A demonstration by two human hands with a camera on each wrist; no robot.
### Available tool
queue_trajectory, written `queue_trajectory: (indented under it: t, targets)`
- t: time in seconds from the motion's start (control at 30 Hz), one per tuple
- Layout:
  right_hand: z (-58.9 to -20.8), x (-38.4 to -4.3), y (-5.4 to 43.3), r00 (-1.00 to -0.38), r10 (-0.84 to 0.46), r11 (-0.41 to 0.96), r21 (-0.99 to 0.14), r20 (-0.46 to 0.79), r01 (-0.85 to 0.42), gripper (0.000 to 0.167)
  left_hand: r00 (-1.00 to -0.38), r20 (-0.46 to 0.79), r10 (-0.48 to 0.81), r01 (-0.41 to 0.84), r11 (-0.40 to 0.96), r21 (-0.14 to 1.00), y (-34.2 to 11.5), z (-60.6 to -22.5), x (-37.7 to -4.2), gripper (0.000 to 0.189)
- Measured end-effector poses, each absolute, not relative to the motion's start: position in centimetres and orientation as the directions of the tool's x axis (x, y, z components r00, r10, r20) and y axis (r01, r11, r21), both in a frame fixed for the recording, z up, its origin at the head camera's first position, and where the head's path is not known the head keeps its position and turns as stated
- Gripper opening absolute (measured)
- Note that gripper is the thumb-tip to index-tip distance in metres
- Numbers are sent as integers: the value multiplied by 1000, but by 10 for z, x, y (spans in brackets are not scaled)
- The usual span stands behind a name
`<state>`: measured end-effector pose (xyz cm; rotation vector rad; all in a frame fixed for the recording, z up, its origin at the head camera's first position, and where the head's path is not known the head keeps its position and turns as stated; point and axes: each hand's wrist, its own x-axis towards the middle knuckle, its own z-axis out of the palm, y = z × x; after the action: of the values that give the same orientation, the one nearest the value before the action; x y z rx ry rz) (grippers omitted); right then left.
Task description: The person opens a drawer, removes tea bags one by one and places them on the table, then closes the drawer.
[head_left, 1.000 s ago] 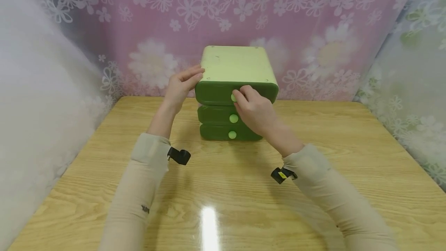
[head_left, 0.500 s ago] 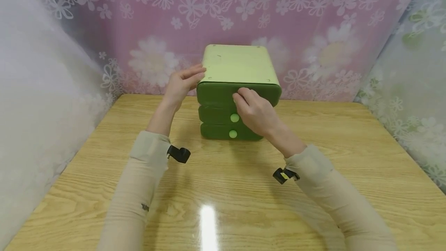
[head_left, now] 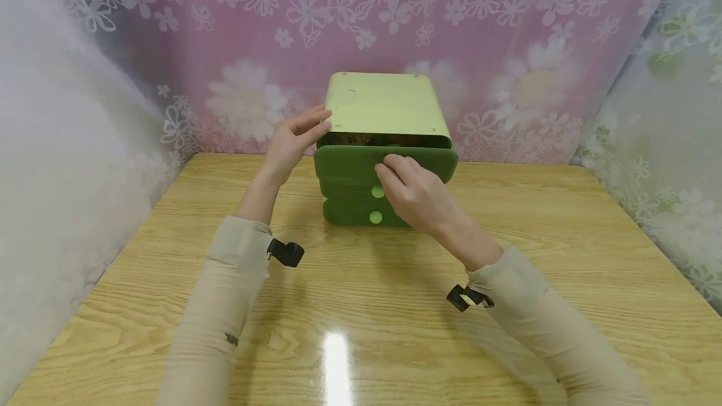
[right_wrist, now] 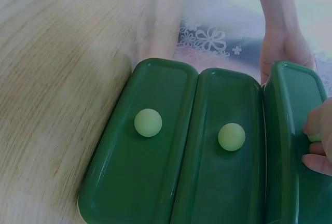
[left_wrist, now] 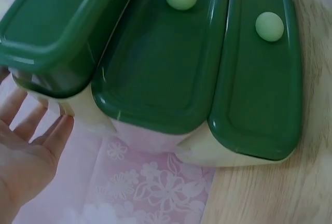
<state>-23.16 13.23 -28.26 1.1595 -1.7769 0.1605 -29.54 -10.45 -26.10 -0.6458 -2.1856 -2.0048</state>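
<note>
A small three-drawer cabinet (head_left: 389, 102) with a pale yellow-green shell and dark green drawer fronts stands on the table. Its top drawer (head_left: 344, 165) is pulled out a little, and a dark gap shows above the front. My right hand (head_left: 414, 190) pinches the knob (right_wrist: 314, 137) of that drawer, mostly covered by the fingers. My left hand (head_left: 290, 143) rests on the cabinet's left side near the top, fingers fairly straight, as the left wrist view also shows. The middle drawer (left_wrist: 161, 58) and bottom drawer (left_wrist: 259, 89) are closed, each with a round light green knob.
The wooden table (head_left: 338, 293) extends around the cabinet, with a bright light reflection near its front. A pink floral curtain (head_left: 361, 11) hangs behind, and pale curtains hang at both sides. Black wrist cameras sit on both sleeves.
The top drawer has come forward out of the cabinet, opening a gap under the shell. My right hand moved toward me with its knob; my left hand stayed on the side.
</note>
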Motion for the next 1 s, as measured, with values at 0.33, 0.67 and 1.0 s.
queue_trajectory:
  t: [0.33,0.67,1.0]
  targets:
    - [-283,-218,132,-74,-638,521,359,767,-774,15,-877,363,315,370,-39,928,-119,-270,-296,45]
    - [-277,-207,134,-36,-623,517,378,781,-768,17,-876,364,316,392,29,920,-114,-263,-295,45]
    - [-275,-185,133,-2,-662,487,429,749,-761,19,-885,349,309,379,40,925,-117,-267,-294,46]
